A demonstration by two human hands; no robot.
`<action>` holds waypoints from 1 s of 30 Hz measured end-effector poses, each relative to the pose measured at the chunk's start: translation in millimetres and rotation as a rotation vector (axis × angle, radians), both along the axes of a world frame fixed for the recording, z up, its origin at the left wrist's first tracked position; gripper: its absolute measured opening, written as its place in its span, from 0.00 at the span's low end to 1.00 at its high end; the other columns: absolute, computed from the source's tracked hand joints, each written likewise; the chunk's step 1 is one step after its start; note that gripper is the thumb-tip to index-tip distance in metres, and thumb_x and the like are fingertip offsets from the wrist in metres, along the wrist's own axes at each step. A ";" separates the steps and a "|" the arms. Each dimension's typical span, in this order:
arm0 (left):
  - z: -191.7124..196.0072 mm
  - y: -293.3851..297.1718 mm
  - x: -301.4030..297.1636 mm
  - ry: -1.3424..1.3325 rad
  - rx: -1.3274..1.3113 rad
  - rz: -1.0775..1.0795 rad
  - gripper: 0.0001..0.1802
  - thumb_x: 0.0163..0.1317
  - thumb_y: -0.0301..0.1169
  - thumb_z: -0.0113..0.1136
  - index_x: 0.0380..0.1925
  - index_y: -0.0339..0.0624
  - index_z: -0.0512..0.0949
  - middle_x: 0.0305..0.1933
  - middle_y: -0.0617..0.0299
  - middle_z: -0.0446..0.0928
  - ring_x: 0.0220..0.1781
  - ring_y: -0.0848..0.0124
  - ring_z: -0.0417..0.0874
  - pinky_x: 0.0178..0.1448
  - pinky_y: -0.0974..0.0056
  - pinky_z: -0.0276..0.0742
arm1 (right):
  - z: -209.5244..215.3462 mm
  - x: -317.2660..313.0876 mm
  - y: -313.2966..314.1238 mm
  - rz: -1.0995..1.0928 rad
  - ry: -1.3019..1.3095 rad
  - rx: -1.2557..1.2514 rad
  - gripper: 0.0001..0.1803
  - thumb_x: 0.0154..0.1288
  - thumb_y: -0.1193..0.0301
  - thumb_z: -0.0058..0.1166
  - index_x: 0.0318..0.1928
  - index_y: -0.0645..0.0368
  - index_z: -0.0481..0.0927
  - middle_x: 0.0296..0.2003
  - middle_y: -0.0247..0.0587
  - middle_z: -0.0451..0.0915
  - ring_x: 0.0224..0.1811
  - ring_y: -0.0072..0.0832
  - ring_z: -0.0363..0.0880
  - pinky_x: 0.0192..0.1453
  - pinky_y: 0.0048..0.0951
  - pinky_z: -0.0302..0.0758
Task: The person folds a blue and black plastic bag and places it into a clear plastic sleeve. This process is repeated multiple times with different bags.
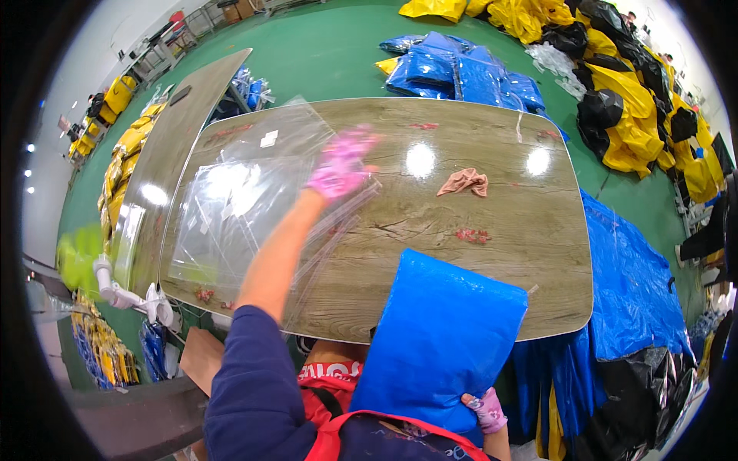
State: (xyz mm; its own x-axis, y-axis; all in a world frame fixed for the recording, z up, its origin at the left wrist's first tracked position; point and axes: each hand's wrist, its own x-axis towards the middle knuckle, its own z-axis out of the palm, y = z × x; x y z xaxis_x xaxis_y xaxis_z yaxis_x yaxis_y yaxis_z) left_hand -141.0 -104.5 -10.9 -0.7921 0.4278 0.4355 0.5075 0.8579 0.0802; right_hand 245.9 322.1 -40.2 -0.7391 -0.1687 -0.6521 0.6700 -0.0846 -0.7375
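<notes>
My right hand [488, 411], in a pink patterned glove with bare fingertips, grips the lower right edge of a folded blue plastic sheet [438, 330]. The sheet leans against my front and over the near edge of the table. Stretched out over the wood-look table [407, 219] is my left hand [342, 165], in a matching pink glove. Motion smears its fingers, so whether it grips anything is unclear. It is just above the right side of a spread of clear plastic bags [254, 207], some with small white labels.
A crumpled pinkish cloth [464, 182] lies right of the bags. Folded blue packs [461, 69] are heaped beyond the table. Yellow and black sheeting [626, 115] piles up at the far right; blue sheeting [638, 269] hangs at the right. A white jointed arm [115, 292] stands at the left corner.
</notes>
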 end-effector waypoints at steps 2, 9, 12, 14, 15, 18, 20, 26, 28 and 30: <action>1.6 -65.9 57.0 -0.303 -0.237 0.404 0.38 0.66 0.57 0.48 0.72 0.56 0.57 0.78 0.55 0.48 0.79 0.52 0.46 0.78 0.42 0.35 | -11.2 2.4 2.6 -0.008 0.089 -0.010 0.38 0.52 0.62 0.71 0.60 0.68 0.72 0.53 0.46 0.79 0.52 0.34 0.78 0.58 0.35 0.75; -29.3 -24.2 226.4 -0.545 -0.085 0.378 0.38 0.63 0.52 0.52 0.71 0.52 0.59 0.77 0.46 0.48 0.77 0.42 0.47 0.78 0.43 0.35 | -5.0 -8.6 3.2 0.071 0.221 0.014 0.35 0.57 0.58 0.67 0.60 0.64 0.72 0.55 0.43 0.78 0.56 0.33 0.77 0.61 0.36 0.72; 1.2 -30.6 238.4 -0.558 -0.104 0.102 0.33 0.64 0.49 0.52 0.68 0.55 0.64 0.76 0.51 0.53 0.76 0.48 0.51 0.78 0.45 0.38 | 1.6 -3.9 6.9 -0.036 0.123 -0.080 0.36 0.56 0.61 0.68 0.61 0.63 0.71 0.54 0.43 0.79 0.54 0.32 0.78 0.58 0.34 0.75; -16.2 -37.6 245.3 -0.520 -0.101 0.102 0.29 0.67 0.47 0.49 0.67 0.56 0.66 0.75 0.54 0.56 0.76 0.51 0.54 0.78 0.45 0.39 | 3.1 -0.3 17.6 -0.012 0.126 -0.082 0.36 0.54 0.62 0.70 0.61 0.64 0.71 0.53 0.43 0.79 0.54 0.33 0.78 0.59 0.35 0.75; -19.0 -38.5 244.9 -0.494 -0.108 0.097 0.27 0.68 0.45 0.48 0.66 0.57 0.68 0.74 0.55 0.57 0.75 0.52 0.55 0.78 0.45 0.40 | 9.2 -0.1 13.2 0.002 0.138 -0.085 0.36 0.54 0.63 0.70 0.61 0.65 0.71 0.53 0.43 0.79 0.53 0.33 0.78 0.58 0.35 0.75; -24.0 -40.1 244.9 -0.467 -0.091 0.094 0.24 0.70 0.41 0.44 0.65 0.58 0.69 0.74 0.57 0.58 0.75 0.54 0.57 0.78 0.45 0.40 | 24.7 -5.3 0.9 0.069 0.126 -0.065 0.37 0.53 0.63 0.71 0.60 0.67 0.71 0.52 0.44 0.79 0.51 0.32 0.80 0.56 0.34 0.77; -28.2 -43.9 244.2 -0.456 -0.015 0.064 0.23 0.71 0.40 0.42 0.65 0.56 0.70 0.73 0.58 0.61 0.75 0.54 0.57 0.78 0.46 0.40 | 26.9 -10.1 -1.7 0.146 0.054 -0.017 0.37 0.53 0.63 0.71 0.59 0.68 0.72 0.51 0.45 0.80 0.48 0.31 0.81 0.54 0.33 0.79; 14.8 -56.7 234.1 -0.601 0.320 -0.064 0.23 0.76 0.41 0.36 0.64 0.46 0.70 0.69 0.59 0.67 0.74 0.62 0.60 0.79 0.52 0.41 | 60.0 -41.2 -51.7 0.408 0.092 0.050 0.30 0.57 0.63 0.69 0.56 0.67 0.76 0.47 0.41 0.82 0.45 0.24 0.80 0.51 0.27 0.78; 30.7 -55.1 241.0 -0.611 0.297 -0.123 0.25 0.73 0.43 0.42 0.63 0.44 0.70 0.67 0.55 0.69 0.73 0.58 0.62 0.79 0.52 0.43 | 85.9 -54.1 -93.3 0.612 0.078 0.234 0.30 0.59 0.61 0.68 0.56 0.67 0.76 0.48 0.40 0.82 0.47 0.24 0.79 0.54 0.27 0.76; 39.0 -47.9 257.9 -0.533 0.106 -0.154 0.26 0.71 0.44 0.46 0.63 0.43 0.70 0.68 0.54 0.68 0.73 0.57 0.62 0.79 0.52 0.44 | 87.3 -58.2 -125.6 0.747 0.031 0.190 0.31 0.60 0.58 0.67 0.57 0.67 0.76 0.50 0.39 0.82 0.50 0.23 0.78 0.59 0.28 0.73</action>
